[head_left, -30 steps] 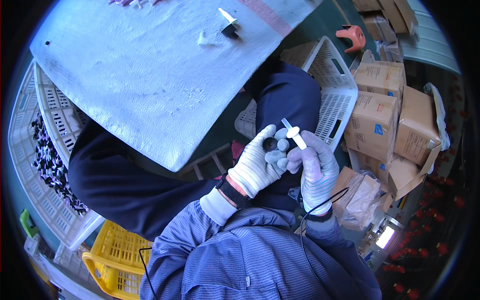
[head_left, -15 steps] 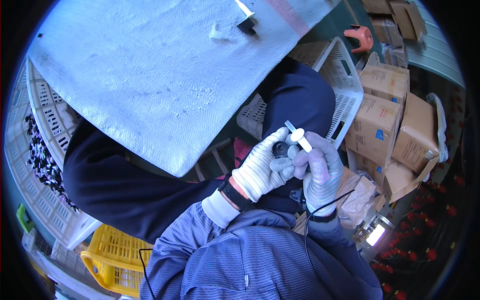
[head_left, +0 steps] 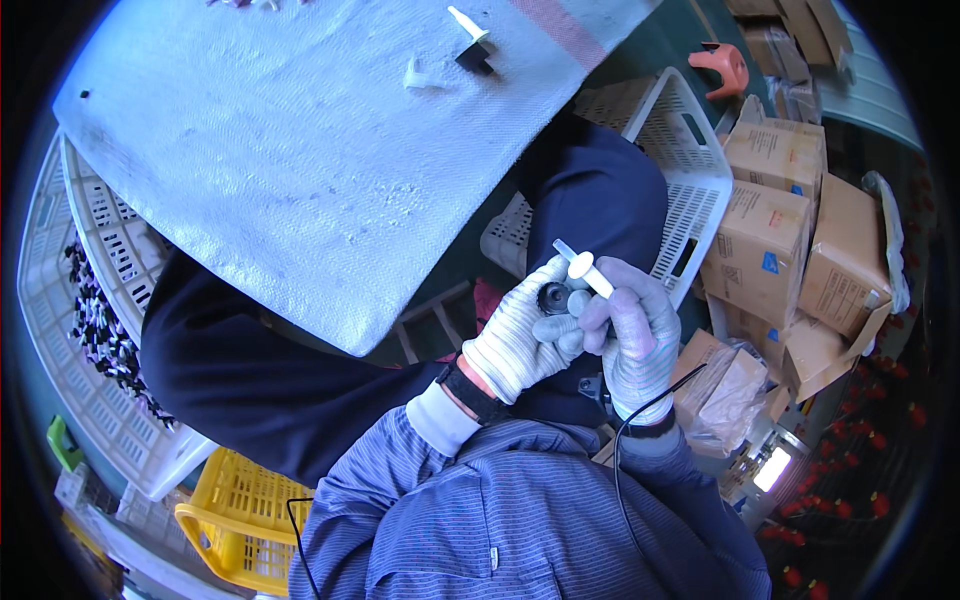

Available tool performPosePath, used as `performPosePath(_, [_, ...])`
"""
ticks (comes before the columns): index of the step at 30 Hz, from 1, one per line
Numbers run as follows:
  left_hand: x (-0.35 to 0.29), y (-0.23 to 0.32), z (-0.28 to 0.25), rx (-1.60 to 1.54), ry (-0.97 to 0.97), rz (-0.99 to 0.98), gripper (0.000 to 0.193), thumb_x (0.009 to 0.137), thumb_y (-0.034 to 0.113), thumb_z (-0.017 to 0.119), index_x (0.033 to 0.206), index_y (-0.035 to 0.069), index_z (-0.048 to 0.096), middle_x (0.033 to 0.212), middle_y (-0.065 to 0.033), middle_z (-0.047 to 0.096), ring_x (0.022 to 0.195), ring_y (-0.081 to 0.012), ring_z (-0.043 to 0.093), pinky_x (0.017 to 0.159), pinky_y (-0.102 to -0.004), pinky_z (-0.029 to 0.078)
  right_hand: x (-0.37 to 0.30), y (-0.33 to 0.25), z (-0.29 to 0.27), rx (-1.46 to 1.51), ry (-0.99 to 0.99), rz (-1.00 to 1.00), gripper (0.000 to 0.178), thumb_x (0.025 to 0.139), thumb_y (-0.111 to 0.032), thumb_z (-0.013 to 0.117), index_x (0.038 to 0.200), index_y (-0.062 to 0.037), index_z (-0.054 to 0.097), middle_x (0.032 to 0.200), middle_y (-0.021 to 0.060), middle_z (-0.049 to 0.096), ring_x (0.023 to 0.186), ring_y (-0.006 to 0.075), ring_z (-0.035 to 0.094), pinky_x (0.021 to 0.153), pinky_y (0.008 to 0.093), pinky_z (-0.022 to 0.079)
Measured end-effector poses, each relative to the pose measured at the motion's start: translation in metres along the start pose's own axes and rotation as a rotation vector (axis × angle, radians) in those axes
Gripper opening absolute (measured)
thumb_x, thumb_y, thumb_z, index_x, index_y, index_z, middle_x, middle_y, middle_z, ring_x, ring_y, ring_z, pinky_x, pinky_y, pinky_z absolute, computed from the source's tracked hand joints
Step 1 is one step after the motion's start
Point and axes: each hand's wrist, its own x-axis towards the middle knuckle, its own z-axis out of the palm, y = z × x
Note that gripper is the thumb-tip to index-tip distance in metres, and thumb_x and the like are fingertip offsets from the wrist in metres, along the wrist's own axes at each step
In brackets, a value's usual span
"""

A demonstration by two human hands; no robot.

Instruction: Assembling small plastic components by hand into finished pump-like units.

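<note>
White flanged piece (head_left: 582,266) is pinched between the thumb and fingers of the gloved right hand (head_left: 645,335), its narrow translucent tip pointing up and leftward. Just beside it, the gloved left hand (head_left: 515,335) grips a black round part (head_left: 553,298) in its curled fingers, the hollow face showing. Both pieces are held over the person's lap, off the tabletop (head_left: 270,180), out past its right edge. On the tabletop, near the far end of that edge, a black part with a white nozzle (head_left: 474,58) lies close to a small translucent piece (head_left: 420,75); a tiny black bit (head_left: 84,94) sits near the left corner. Beyond the right edge stands a white basket (head_left: 722,185), with cardboard boxes (head_left: 755,240) further right. Past the left edge, another white basket (head_left: 130,430) holds many small dark and pale parts (head_left: 100,325).
</note>
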Motion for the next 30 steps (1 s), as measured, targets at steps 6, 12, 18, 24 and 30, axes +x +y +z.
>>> performPosePath(6, [0.003, -0.008, 0.026, -0.043, 0.248, -0.071, 0.039, 0.098, 0.040, 0.053, 0.097, 0.001, 0.059, 0.072, -0.0066, 0.066, 0.037, -0.0066, 0.046, 0.042, -0.0231, 0.048, -0.004, 0.001, -0.009, 0.062, -0.023, 0.020, 0.024, 0.098, -0.014, 0.053, 0.117, -0.0033, 0.062, 0.071, 0.0039, 0.065, 0.053, 0.0050, 0.053, 0.048, 0.0173, 0.040])
performPosePath(12, [0.003, -0.018, 0.032, 0.038, 0.264, -0.060, 0.038, 0.098, 0.039, 0.054, 0.097, 0.002, 0.060, 0.067, -0.0049, 0.063, 0.036, -0.0079, 0.046, 0.045, -0.0247, 0.049, -0.009, -0.002, -0.017, 0.070, -0.052, -0.006, 0.024, 0.098, -0.016, 0.053, 0.117, -0.0040, 0.062, 0.071, 0.0029, 0.064, 0.053, 0.0052, 0.052, 0.048, 0.0185, 0.040])
performPosePath(18, [0.001, -0.008, 0.025, 0.094, 0.179, -0.020, 0.035, 0.096, 0.041, 0.057, 0.094, 0.006, 0.062, 0.067, -0.0043, 0.062, 0.039, -0.0081, 0.045, 0.046, -0.0261, 0.047, 0.008, -0.009, -0.017, 0.149, -0.074, 0.020, 0.025, 0.097, -0.017, 0.055, 0.116, -0.0034, 0.062, 0.076, 0.0038, 0.066, 0.059, 0.0059, 0.056, 0.054, 0.0189, 0.044])
performPosePath(24, [-0.018, 0.005, 0.039, 0.343, 0.490, 0.456, 0.037, 0.093, 0.047, 0.060, 0.094, 0.011, 0.063, 0.074, -0.0023, 0.064, 0.048, -0.0113, 0.052, 0.058, -0.0294, 0.050, 0.074, -0.010, -0.010, 0.096, -0.193, 0.049, 0.032, 0.096, -0.026, 0.057, 0.118, -0.0035, 0.061, 0.081, 0.0019, 0.064, 0.064, 0.0068, 0.057, 0.057, 0.0192, 0.044])
performPosePath(30, [-0.045, 0.035, 0.052, 0.511, 0.213, 0.697, 0.036, 0.097, 0.042, 0.053, 0.105, 0.007, 0.062, 0.102, -0.0102, 0.066, 0.078, -0.0170, 0.064, 0.077, -0.0360, 0.055, 0.139, -0.003, 0.045, 0.003, -0.317, -0.054, 0.024, 0.096, -0.014, 0.052, 0.115, -0.0027, 0.063, 0.081, 0.0044, 0.064, 0.063, 0.0076, 0.057, 0.059, 0.0219, 0.048])
